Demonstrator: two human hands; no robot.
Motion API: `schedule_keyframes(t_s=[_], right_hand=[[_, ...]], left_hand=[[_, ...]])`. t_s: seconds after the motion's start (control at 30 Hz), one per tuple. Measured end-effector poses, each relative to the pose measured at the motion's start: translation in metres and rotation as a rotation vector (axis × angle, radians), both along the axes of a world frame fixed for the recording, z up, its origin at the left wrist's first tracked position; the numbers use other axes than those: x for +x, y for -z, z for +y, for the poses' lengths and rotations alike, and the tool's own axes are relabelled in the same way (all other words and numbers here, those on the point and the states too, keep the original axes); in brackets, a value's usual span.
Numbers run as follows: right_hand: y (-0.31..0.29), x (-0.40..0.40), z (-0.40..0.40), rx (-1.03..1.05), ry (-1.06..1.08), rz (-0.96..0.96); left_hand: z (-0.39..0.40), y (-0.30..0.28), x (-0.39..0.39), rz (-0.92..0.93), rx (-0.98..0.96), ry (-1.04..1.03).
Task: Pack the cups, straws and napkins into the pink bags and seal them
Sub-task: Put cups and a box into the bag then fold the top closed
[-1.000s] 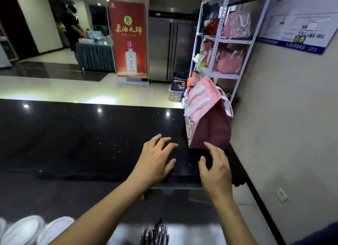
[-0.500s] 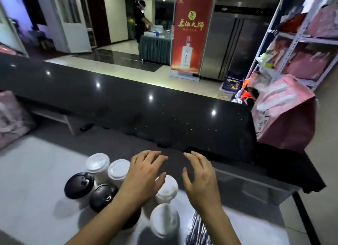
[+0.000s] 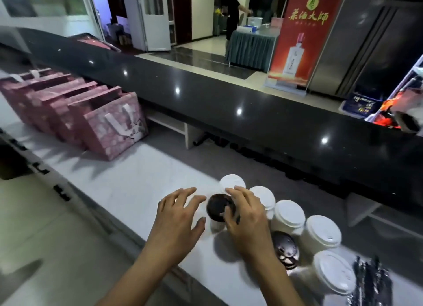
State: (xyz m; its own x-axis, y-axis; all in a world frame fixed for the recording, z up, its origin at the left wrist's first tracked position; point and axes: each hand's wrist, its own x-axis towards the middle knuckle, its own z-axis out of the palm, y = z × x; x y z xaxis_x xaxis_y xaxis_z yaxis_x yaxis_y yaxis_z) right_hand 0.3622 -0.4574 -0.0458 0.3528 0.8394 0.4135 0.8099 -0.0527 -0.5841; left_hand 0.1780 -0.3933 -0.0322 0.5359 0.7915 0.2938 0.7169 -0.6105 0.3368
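Head view, looking down over a pale white worktop point(image 3: 137, 180) running from lower right toward left of frame, backed by a raised glossy black counter point(image 3: 251, 113) dotted with ceiling-light reflections. Beyond it, a tiled lobby floor, white double doors point(image 3: 151, 15) at upper centre, a draped table point(image 3: 251, 47) with a person in dark clothes point(image 3: 233, 10) standing beside it, and a tall steel refrigerator point(image 3: 366, 42) at upper right.

Red roll-up banner point(image 3: 302, 35) at upper right: gold Chinese characters under a round green emblem, above a picture of a white bottle; characters too stylised to read with confidence. Blue crate point(image 3: 359, 104) with yellow print on the floor at right edge, print too blurred to read.

At centre left, a row of pink bags point(image 3: 114, 127) standing upright on the worktop, nearest one patterned, with white ribbon handles, tops open. Well apart from them, at lower centre and right, a cluster of paper cups: white-lidded cups point(image 3: 288, 214) in a curving line, a black-lidded cup point(image 3: 220, 207) at the front of the group, a second black-lidded cup point(image 3: 285, 248) closer to the bottom edge. Bundle of dark wrapped straws point(image 3: 370, 280) at lower right corner, just beside the nearest white cup.

Left hand point(image 3: 178, 221) hovering just left of the black-lidded cup, fingers spread and relaxed, holding nothing. Right hand point(image 3: 247, 218) over the same cup, fingers arched around its lid, thumb touching the rim; a firm grip cannot be told.
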Motion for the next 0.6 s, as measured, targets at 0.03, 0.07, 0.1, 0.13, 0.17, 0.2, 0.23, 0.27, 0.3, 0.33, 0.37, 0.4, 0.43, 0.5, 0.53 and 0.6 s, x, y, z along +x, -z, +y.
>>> schedule_keyframes(t_s=[0.03, 0.07, 0.1, 0.13, 0.17, 0.2, 0.23, 0.27, 0.3, 0.33, 0.37, 0.4, 0.43, 0.5, 0.53, 0.6], right_hand=[[0.001, -0.018, 0.009, -0.007, -0.014, 0.003], [0.001, -0.034, 0.017, -0.019, -0.028, 0.010], [0.002, -0.049, 0.025, -0.040, -0.044, 0.017], [0.002, -0.063, 0.033, -0.062, -0.061, 0.017], [0.002, -0.076, 0.040, -0.081, -0.080, 0.011], [0.002, -0.088, 0.049, -0.096, -0.099, 0.003], [0.002, -0.098, 0.059, -0.106, -0.116, -0.003], [0.001, -0.108, 0.071, -0.113, -0.132, -0.005], [0.001, -0.118, 0.083, -0.119, -0.149, -0.006], [0.001, -0.127, 0.095, -0.125, -0.168, -0.005], [0.001, -0.134, 0.107, -0.130, -0.187, -0.005], [0.001, -0.142, 0.121, -0.131, -0.203, -0.007], [0.002, -0.149, 0.135, -0.130, -0.217, -0.007], [0.004, -0.160, 0.166, -0.133, -0.242, -0.004], [0.005, -0.165, 0.183, -0.132, -0.253, 0.001], [0.006, -0.174, 0.218, -0.115, -0.269, 0.020]], left_hand=[[0.006, 0.002, -0.019, -0.003, -0.013, -0.026], [0.012, 0.004, -0.037, -0.004, -0.029, -0.049], [0.016, 0.004, -0.053, -0.005, -0.046, -0.072], [0.021, 0.005, -0.068, -0.009, -0.060, -0.094], [0.025, 0.005, -0.082, -0.012, -0.070, -0.114], [0.030, 0.006, -0.095, -0.017, -0.076, -0.131], [0.036, 0.005, -0.107, -0.025, -0.079, -0.148], [0.043, 0.004, -0.117, -0.036, -0.083, -0.165], [0.051, 0.004, -0.127, -0.042, -0.085, -0.186], [0.059, 0.004, -0.136, -0.044, -0.084, -0.207], [0.068, 0.004, -0.144, -0.046, -0.083, -0.223], [0.076, 0.003, -0.152, -0.049, -0.083, -0.235], [0.086, 0.002, -0.160, -0.052, -0.082, -0.243], [0.108, 0.001, -0.174, -0.048, -0.079, -0.261], [0.121, 0.001, -0.180, -0.044, -0.073, -0.273], [0.151, 0.002, -0.192, -0.028, -0.064, -0.300]])
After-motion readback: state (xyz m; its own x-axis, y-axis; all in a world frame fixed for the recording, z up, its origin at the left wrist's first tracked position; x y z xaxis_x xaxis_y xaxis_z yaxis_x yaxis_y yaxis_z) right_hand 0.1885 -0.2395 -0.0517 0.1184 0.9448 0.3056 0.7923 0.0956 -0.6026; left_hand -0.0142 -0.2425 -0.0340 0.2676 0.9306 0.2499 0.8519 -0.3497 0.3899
